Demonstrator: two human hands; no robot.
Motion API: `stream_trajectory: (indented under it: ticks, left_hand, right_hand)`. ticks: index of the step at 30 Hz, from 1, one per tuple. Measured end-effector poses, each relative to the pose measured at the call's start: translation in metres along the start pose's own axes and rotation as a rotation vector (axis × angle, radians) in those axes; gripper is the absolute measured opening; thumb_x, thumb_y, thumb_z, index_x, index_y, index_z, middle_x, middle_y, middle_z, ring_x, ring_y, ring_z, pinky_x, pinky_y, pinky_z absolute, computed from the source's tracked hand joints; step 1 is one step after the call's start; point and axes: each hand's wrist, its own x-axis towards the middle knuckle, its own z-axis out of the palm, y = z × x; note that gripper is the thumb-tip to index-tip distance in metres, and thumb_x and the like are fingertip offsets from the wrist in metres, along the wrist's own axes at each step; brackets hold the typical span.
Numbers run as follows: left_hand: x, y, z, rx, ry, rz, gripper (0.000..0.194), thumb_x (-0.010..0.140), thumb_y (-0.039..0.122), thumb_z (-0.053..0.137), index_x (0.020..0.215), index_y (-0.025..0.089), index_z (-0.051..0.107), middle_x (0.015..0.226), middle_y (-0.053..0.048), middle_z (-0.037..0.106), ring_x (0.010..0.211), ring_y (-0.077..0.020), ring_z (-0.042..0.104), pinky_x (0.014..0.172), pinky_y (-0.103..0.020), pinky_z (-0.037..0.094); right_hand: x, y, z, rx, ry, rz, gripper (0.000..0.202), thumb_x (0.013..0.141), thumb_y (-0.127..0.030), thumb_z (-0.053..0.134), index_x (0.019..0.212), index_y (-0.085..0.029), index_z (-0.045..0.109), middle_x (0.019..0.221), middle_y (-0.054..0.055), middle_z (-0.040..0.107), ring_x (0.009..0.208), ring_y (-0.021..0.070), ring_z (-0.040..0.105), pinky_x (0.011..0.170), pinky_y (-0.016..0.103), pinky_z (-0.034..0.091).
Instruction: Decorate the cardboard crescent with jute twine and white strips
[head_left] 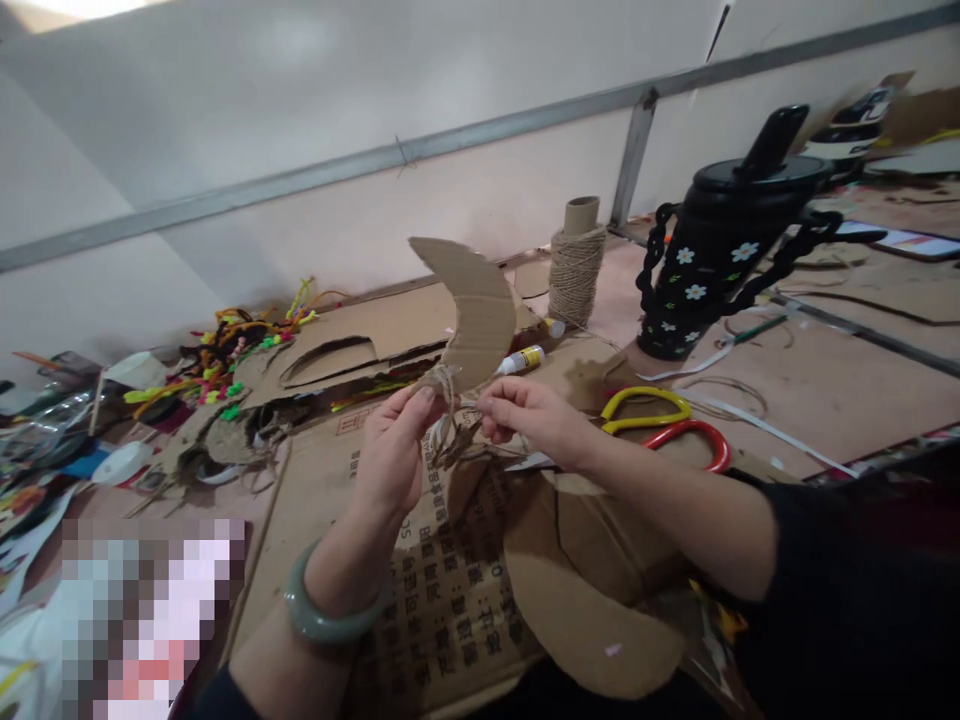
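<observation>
My left hand (397,450) pinches the lower tip of a cardboard crescent (484,310), which stands up above my fingers, with jute twine (448,390) looped around that tip. My right hand (525,412) is closed in a pinch just to the right, on what looks like a thin end of the same twine; the fingertips partly hide it. Scissors with one yellow and one red handle (724,452) lie under my right forearm. A small white glue bottle (523,361) rests behind my right hand. Beneath both hands is a printed cardboard sheet (427,600).
Another curved cardboard piece (592,620) lies close to me. A twine spool (576,275) stands at the back, and a black flowered tumbler (697,260) is on the right. Colourful pipe cleaners (232,340) and craft clutter crowd the left. A metal rail (375,160) crosses the white wall.
</observation>
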Motion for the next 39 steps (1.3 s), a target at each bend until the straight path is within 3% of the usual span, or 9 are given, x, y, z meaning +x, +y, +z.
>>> stream_trajectory:
  ticks: [3,7,13,18,21,25,29,32,39]
  left_hand:
    - [0.0,-0.002,0.002,-0.043,0.045,0.035,0.005,0.07,0.024,0.07,0.072,0.02,0.072,0.067,0.003,0.07,0.061,-0.0078,0.061,0.062,-0.018,0.048]
    - [-0.001,-0.007,0.005,-0.059,0.062,0.058,0.007,0.072,0.024,0.068,0.077,0.02,0.072,0.07,0.003,0.071,0.066,-0.008,0.062,0.068,-0.02,0.048]
    - [-0.007,-0.01,0.011,-0.064,0.081,0.076,0.01,0.073,0.024,0.067,0.082,0.02,0.071,0.078,0.002,0.072,0.071,-0.0083,0.062,0.073,-0.021,0.046]
    - [-0.002,-0.006,0.004,-0.047,0.119,0.08,0.008,0.073,0.024,0.062,0.069,0.017,0.065,0.065,0.0,0.066,0.065,-0.0115,0.06,0.068,-0.025,0.047]
    - [0.006,-0.006,-0.006,-0.023,0.162,0.099,0.012,0.074,0.022,0.058,0.062,0.018,0.059,0.062,0.002,0.06,0.059,-0.0095,0.055,0.065,-0.024,0.045]
    - [0.011,-0.006,-0.014,0.031,0.154,0.075,0.019,0.075,0.019,0.053,0.056,0.019,0.052,0.055,0.003,0.05,0.052,-0.0087,0.047,0.059,-0.025,0.043]
    - [0.012,-0.003,-0.016,0.069,0.128,0.07,0.025,0.075,0.018,0.049,0.051,0.019,0.044,0.055,0.003,0.045,0.053,-0.009,0.043,0.06,-0.025,0.043]
    - [0.014,-0.001,-0.018,0.087,0.117,0.084,0.026,0.076,0.019,0.048,0.051,0.02,0.04,0.055,0.003,0.042,0.053,-0.0091,0.04,0.059,-0.025,0.042]
    - [0.017,0.0,-0.026,0.204,0.066,0.103,0.033,0.077,0.024,0.054,0.049,0.02,0.037,0.053,0.004,0.035,0.051,-0.009,0.033,0.05,-0.025,0.031]
  right_hand:
    - [-0.005,0.002,0.008,-0.071,-0.06,-0.026,0.023,0.074,-0.038,0.065,0.08,-0.016,0.063,0.071,-0.001,0.064,0.062,0.0091,0.057,0.061,0.022,0.047]
    - [-0.009,0.006,0.016,-0.164,-0.096,-0.066,0.018,0.077,-0.033,0.061,0.09,-0.021,0.065,0.089,-0.002,0.067,0.087,0.016,0.059,0.082,0.029,0.046]
    - [-0.009,0.006,0.02,-0.174,-0.153,-0.021,0.016,0.078,-0.033,0.06,0.078,-0.018,0.065,0.078,-0.002,0.065,0.078,0.0147,0.059,0.08,0.029,0.046]
    - [-0.012,-0.003,0.011,-0.032,-0.227,0.043,0.019,0.081,-0.034,0.057,0.076,-0.016,0.061,0.078,0.003,0.067,0.078,0.0149,0.062,0.077,0.03,0.048]
    - [-0.01,-0.007,0.002,0.097,-0.137,0.067,0.013,0.073,-0.032,0.066,0.076,-0.021,0.06,0.062,-0.001,0.061,0.059,0.012,0.057,0.061,0.028,0.048]
    - [-0.007,-0.015,-0.009,0.059,0.04,0.102,0.012,0.067,-0.028,0.07,0.077,-0.022,0.065,0.05,-0.004,0.05,0.044,0.0061,0.043,0.044,0.023,0.036]
    - [-0.001,-0.024,-0.022,0.003,0.224,0.031,0.005,0.069,-0.022,0.068,0.072,-0.023,0.065,0.044,-0.006,0.044,0.037,0.002,0.034,0.04,0.023,0.021]
    - [0.003,-0.024,-0.031,0.018,0.309,0.049,0.007,0.07,-0.026,0.069,0.071,-0.023,0.064,0.045,-0.006,0.045,0.038,0.0015,0.033,0.04,0.024,0.011]
    - [0.005,-0.014,-0.04,0.051,0.223,0.105,0.032,0.064,-0.045,0.074,0.056,-0.02,0.056,0.048,-0.003,0.045,0.036,0.0011,0.031,0.036,0.023,0.003]
